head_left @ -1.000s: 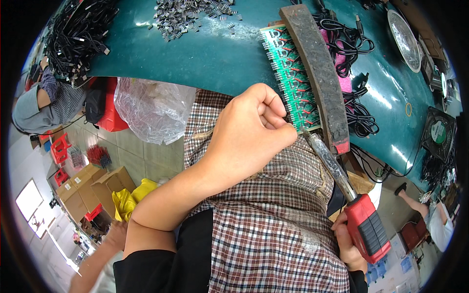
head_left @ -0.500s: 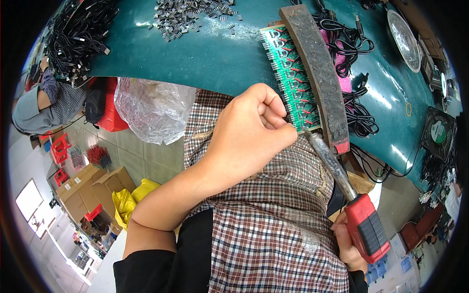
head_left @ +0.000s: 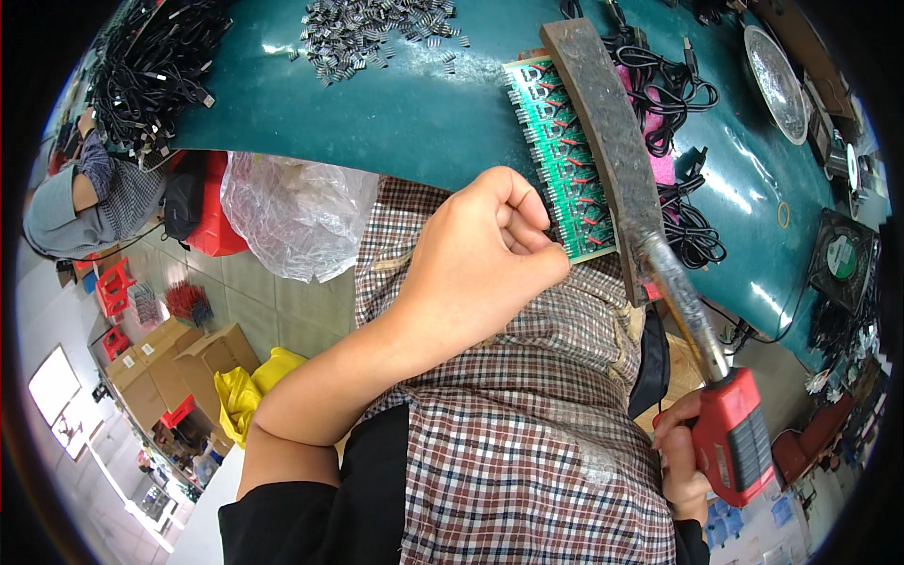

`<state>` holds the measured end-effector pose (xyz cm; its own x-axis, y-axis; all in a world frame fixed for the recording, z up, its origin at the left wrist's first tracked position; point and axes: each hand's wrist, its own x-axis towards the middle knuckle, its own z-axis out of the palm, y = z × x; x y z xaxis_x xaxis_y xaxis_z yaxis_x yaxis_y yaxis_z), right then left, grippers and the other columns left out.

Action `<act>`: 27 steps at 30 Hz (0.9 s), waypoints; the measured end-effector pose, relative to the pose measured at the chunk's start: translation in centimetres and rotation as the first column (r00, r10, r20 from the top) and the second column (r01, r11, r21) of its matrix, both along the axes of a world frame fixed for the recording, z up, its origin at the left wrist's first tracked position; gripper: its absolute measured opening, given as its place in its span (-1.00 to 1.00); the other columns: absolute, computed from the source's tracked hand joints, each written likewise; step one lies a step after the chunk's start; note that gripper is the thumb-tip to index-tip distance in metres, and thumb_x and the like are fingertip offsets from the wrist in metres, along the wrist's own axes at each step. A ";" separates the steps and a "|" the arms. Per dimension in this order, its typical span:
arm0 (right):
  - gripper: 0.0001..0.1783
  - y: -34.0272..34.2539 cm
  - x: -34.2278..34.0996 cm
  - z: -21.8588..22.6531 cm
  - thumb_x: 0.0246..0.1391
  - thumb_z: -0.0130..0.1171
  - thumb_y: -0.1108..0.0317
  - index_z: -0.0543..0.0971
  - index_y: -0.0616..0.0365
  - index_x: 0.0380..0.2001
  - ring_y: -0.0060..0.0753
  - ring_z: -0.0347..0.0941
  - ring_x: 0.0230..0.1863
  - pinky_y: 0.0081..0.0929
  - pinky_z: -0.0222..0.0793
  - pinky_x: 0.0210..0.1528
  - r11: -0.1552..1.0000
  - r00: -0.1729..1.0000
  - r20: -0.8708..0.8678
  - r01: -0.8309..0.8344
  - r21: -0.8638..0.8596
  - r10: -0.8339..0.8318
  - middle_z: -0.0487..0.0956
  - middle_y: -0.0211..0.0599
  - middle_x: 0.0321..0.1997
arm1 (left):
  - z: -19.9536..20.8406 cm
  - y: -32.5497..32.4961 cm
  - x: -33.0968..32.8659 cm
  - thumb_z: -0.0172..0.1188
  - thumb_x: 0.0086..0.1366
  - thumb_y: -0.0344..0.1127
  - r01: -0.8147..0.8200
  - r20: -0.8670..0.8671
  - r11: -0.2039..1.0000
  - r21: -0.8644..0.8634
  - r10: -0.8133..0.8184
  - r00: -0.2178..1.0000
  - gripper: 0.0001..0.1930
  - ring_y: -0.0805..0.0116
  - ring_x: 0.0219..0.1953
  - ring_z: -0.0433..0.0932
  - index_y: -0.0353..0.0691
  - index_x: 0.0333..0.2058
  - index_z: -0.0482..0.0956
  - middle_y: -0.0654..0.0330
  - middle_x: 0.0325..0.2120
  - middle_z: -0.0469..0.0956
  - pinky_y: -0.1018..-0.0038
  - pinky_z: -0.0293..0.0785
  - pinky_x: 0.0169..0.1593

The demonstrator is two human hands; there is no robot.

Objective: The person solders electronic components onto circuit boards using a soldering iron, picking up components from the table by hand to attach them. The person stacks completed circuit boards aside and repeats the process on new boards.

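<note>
A soldering gun with a red and black handle is gripped in my right hand. Its metal barrel slants up to the left, and the tip end lies over the near part of a long dark bar. Under that bar's left side sits a green circuit board strip, with rows of metal connectors along its left edge and red and black wires. My left hand is closed in a pinch beside the board's near left corner. Whatever is between those fingertips is hidden.
Small metal connectors lie in a pile at the back. Black cable bundles are at the far left, and coiled cables lie right of the bar. A metal dish and a fan stand at the right. A plastic bag hangs by the table edge.
The soldering gun has shifted right, its tip going from the board's near end to over the dark bar. My left hand has barely moved.
</note>
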<state>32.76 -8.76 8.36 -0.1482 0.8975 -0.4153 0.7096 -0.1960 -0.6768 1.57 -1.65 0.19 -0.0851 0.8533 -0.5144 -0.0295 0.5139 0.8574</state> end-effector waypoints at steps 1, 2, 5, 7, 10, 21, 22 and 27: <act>-0.84 -0.1 0.2 -0.2 -0.21 0.29 0.56 0.62 0.20 -0.44 -0.23 0.56 -0.48 -0.41 0.46 -0.39 0.995 0.994 0.084 -0.081 0.066 0.075 0.63 -0.21 -0.44 | 0.0 0.0 0.0 0.39 0.09 -0.43 0.000 -0.001 1.000 -0.014 0.000 1.000 -0.73 0.47 -0.40 0.61 -0.34 -0.28 0.49 0.15 -0.46 0.64 0.48 0.56 -0.26; -0.80 -0.1 0.5 -0.4 -0.25 0.31 0.53 0.64 0.22 -0.41 -0.19 0.57 -0.49 -0.39 0.47 -0.40 0.981 0.983 0.109 -0.158 0.110 0.146 0.63 -0.19 -0.44 | 0.0 0.0 -0.1 0.39 0.10 -0.44 0.005 0.002 1.000 -0.001 -0.005 1.000 -0.73 0.47 -0.40 0.61 -0.34 -0.28 0.49 0.15 -0.46 0.64 0.48 0.56 -0.26; -0.67 -0.1 1.2 -0.9 -0.35 0.37 0.47 0.67 0.24 -0.36 -0.10 0.58 -0.50 -0.34 0.49 -0.41 0.986 0.984 0.068 -0.165 0.030 0.162 0.63 -0.13 -0.42 | 0.2 0.0 -0.3 0.38 0.14 -0.49 0.033 0.001 0.999 -0.005 -0.033 0.999 -0.75 0.54 -0.38 0.60 -0.31 -0.27 0.46 0.20 -0.44 0.62 0.55 0.55 -0.25; -0.66 -0.1 1.4 -1.2 -0.37 0.38 0.48 0.67 0.24 -0.35 -0.08 0.59 -0.51 -0.33 0.50 -0.42 0.979 0.978 0.072 -0.199 0.052 0.195 0.62 -0.13 -0.43 | 0.3 0.0 -0.4 0.36 0.20 -0.57 0.067 -0.002 0.998 -0.003 -0.067 0.998 -0.73 0.66 -0.37 0.57 -0.24 -0.24 0.42 0.30 -0.42 0.60 0.67 0.51 -0.23; -0.66 0.0 1.3 -1.3 -0.38 0.39 0.52 0.66 0.24 -0.36 -0.08 0.60 -0.51 -0.32 0.51 -0.42 0.967 0.970 0.046 -0.240 0.082 0.237 0.61 -0.13 -0.44 | 0.3 0.1 -0.4 0.36 0.21 -0.56 0.076 -0.012 0.997 -0.002 -0.076 0.997 -0.73 0.65 -0.36 0.58 -0.24 -0.24 0.41 0.29 -0.41 0.61 0.67 0.52 -0.23; -0.67 1.3 -0.3 -0.6 -0.37 0.42 0.53 0.64 0.28 -0.37 -0.08 0.64 -0.48 -0.34 0.55 -0.37 0.978 0.975 -0.070 -0.208 0.029 0.209 0.62 -0.12 -0.44 | 0.2 0.0 -0.3 0.35 0.20 -0.58 0.053 0.003 0.999 -0.011 -0.053 0.999 -0.72 0.68 -0.37 0.56 -0.23 -0.24 0.41 0.31 -0.42 0.59 0.68 0.50 -0.25; -0.67 1.4 -0.4 -0.5 -0.36 0.42 0.53 0.64 0.28 -0.37 -0.07 0.64 -0.48 -0.34 0.55 -0.37 0.972 0.971 -0.050 -0.231 0.038 0.233 0.62 -0.11 -0.43 | 0.2 0.0 -0.3 0.35 0.20 -0.59 0.051 0.004 0.999 -0.009 -0.051 0.999 -0.72 0.68 -0.37 0.56 -0.23 -0.25 0.41 0.32 -0.42 0.59 0.68 0.50 -0.25; -0.68 1.1 0.3 -0.8 -0.35 0.41 0.51 0.65 0.28 -0.37 -0.06 0.63 -0.48 -0.33 0.55 -0.37 0.961 0.963 -0.001 -0.268 0.070 0.269 0.62 -0.09 -0.43 | 0.2 0.0 -0.2 0.35 0.19 -0.60 0.044 0.015 0.999 -0.007 -0.044 0.999 -0.72 0.67 -0.37 0.56 -0.23 -0.25 0.41 0.32 -0.42 0.58 0.68 0.50 -0.25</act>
<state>33.03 -7.63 7.58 -0.3919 0.8504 -0.3510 0.7224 0.0482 -0.6897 1.41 -1.61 0.35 -0.0397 0.8522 -0.5217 -0.0189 0.5214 0.8531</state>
